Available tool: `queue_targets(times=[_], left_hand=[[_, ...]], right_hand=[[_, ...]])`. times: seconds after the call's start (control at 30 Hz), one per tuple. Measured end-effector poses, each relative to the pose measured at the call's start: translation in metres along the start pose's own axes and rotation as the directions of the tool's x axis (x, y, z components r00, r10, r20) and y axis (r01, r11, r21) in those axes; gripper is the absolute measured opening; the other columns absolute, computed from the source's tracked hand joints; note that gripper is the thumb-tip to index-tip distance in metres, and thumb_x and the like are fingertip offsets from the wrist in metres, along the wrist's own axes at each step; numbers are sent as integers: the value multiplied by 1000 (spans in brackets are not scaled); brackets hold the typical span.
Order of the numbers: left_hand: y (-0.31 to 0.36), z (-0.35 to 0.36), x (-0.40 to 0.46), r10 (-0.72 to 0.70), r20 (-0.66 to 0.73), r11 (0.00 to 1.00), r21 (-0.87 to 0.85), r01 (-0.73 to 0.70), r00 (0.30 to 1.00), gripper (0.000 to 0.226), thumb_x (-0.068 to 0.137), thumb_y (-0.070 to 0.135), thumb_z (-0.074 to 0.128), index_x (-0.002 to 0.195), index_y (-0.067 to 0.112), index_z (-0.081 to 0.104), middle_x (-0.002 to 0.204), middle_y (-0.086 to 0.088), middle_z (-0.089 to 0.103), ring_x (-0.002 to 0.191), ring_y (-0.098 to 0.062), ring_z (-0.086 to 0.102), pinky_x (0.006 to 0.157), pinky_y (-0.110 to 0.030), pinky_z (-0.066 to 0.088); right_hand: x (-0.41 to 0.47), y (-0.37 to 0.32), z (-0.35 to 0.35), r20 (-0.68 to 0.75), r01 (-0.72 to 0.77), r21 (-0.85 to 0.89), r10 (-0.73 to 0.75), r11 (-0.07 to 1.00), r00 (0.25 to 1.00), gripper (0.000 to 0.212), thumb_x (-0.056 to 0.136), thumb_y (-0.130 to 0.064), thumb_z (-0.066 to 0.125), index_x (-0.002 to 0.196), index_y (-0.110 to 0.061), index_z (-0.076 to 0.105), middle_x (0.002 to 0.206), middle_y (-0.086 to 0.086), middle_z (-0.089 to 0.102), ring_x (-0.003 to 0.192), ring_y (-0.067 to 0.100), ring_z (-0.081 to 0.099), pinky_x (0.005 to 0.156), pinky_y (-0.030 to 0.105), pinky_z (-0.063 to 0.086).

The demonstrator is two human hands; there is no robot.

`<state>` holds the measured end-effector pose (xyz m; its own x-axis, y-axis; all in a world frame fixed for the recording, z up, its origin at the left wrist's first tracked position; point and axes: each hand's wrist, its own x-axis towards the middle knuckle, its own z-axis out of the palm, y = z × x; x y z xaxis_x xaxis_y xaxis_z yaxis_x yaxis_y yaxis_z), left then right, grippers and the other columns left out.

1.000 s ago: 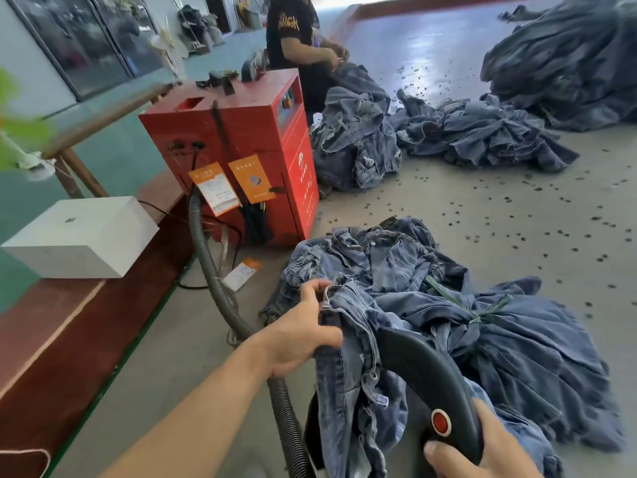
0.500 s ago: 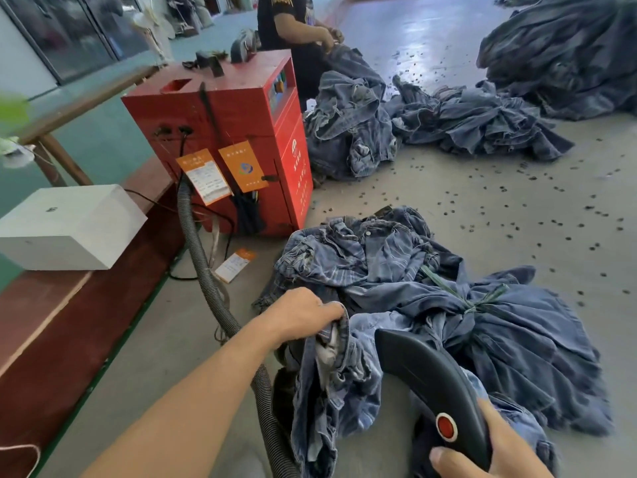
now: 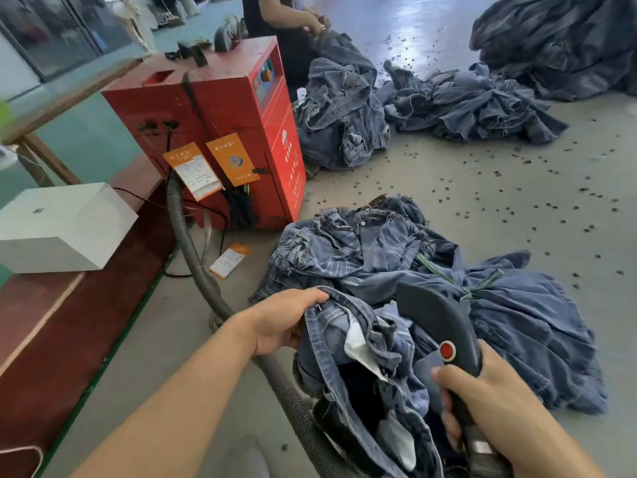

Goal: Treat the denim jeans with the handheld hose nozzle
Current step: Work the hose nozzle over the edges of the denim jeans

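Denim jeans (image 3: pixel 358 360): blue, bunched, waistband up and opened, white pocket lining showing; held above the grey floor (image 3: pixel 482 201), in front of a loose jeans pile (image 3: pixel 379 250) lying on it.
Left hand (image 3: pixel 282 322): fingers curled over the waistband edge, gripping it at the jeans' left side.
Right hand (image 3: pixel 482 391): wrapped round the handle of the hose nozzle (image 3: pixel 441 322), thumb lying just below the red button (image 3: pixel 447 350).
Nozzle: dark, curved body, tip directed at the opened waist; contact with the fabric cannot be told.
Hose (image 3: pixel 193 270): grey, ribbed, runs from the red machine (image 3: pixel 220 105) down along the floor, passes under the left wrist toward the bottom edge.
Machine: red cabinet, two orange tags on its near face, stands just left of the pile.
White box (image 3: pixel 62 225): on the brown ledge (image 3: pixel 69 322) at left.
Floor: scattered small dark specks; further denim heaps (image 3: pixel 465 105) behind.
Second person (image 3: pixel 275 15): partly in view behind the machine, hands on denim.
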<state>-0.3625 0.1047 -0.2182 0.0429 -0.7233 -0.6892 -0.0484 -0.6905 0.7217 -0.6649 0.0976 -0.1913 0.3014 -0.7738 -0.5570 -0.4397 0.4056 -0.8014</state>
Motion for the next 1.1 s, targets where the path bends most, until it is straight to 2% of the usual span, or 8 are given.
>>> queue_targets(times=[0.1, 0.3, 0.47, 0.67, 0.77, 0.93, 1.03, 1.1], left_hand=[[-4, -6, 5, -16, -27, 998, -55, 14, 1000, 38, 106, 40, 49, 132, 18, 67, 130, -19, 70, 127, -46, 59, 113, -60, 42], [-17, -19, 7, -24, -35, 996, -91, 20, 999, 40, 93, 49, 59, 118, 23, 76, 137, -30, 60, 132, -53, 50, 117, -65, 34], [-24, -35, 17, -10, -228, 954, -294, -59, 974, 39, 101, 46, 52, 113, 18, 77, 121, -18, 74, 112, -38, 71, 105, -53, 53], [-22, -33, 19, -113, -294, 867, -496, -50, 949, 40, 100, 43, 51, 115, 13, 73, 120, -16, 74, 114, -37, 67, 112, -55, 46], [-17, -29, 18, -133, -309, 845, -532, -55, 942, 39, 103, 43, 47, 114, 14, 72, 116, -15, 75, 104, -32, 69, 102, -47, 53], [-13, -16, 24, -179, -304, 839, -545, -16, 936, 38, 107, 39, 46, 105, 13, 73, 98, -11, 77, 82, -27, 74, 76, -36, 59], [-14, -8, 25, -217, -283, 858, -512, 44, 934, 41, 107, 36, 45, 104, 10, 76, 105, -18, 77, 84, -32, 74, 78, -40, 61], [-16, -6, 26, -263, -258, 853, -512, 99, 930, 49, 106, 36, 43, 85, 11, 79, 93, -19, 77, 74, -32, 74, 71, -40, 61]], right_hand=[[-8, 2, 12, 140, 19, -136, 0, 991, 990, 25, 85, -19, 75, 102, -17, 56, 66, 11, 65, 52, 25, 60, 60, 36, 46], [19, -11, 26, 31, 5, 214, -12, 977, 999, 17, 95, 0, 60, 93, -9, 46, 63, 18, 52, 44, 26, 46, 48, 38, 43], [3, 6, 5, 48, -36, 220, 26, 975, 999, 19, 93, 0, 62, 97, -11, 47, 62, 20, 54, 44, 30, 48, 47, 40, 45], [-11, 24, 17, 140, -58, -44, 63, 997, 988, 26, 89, -7, 72, 105, -4, 52, 65, 20, 59, 52, 29, 55, 57, 39, 44], [-15, 28, 29, 145, -31, -110, 46, 993, 988, 26, 87, -13, 74, 100, -7, 52, 63, 11, 59, 52, 24, 55, 58, 36, 43], [-3, 24, 54, 55, 94, -319, -80, 943, 995, 23, 89, -38, 67, 92, -30, 46, 56, -12, 63, 42, 4, 58, 40, 13, 37], [22, 15, 57, -41, 86, -353, -107, 932, 993, 22, 93, -32, 63, 93, -27, 41, 71, -1, 66, 52, 10, 61, 44, 24, 39], [34, 10, 45, -168, 56, -270, -104, 961, 980, 22, 94, -24, 64, 95, -24, 42, 71, 7, 67, 55, 18, 63, 47, 30, 41]])
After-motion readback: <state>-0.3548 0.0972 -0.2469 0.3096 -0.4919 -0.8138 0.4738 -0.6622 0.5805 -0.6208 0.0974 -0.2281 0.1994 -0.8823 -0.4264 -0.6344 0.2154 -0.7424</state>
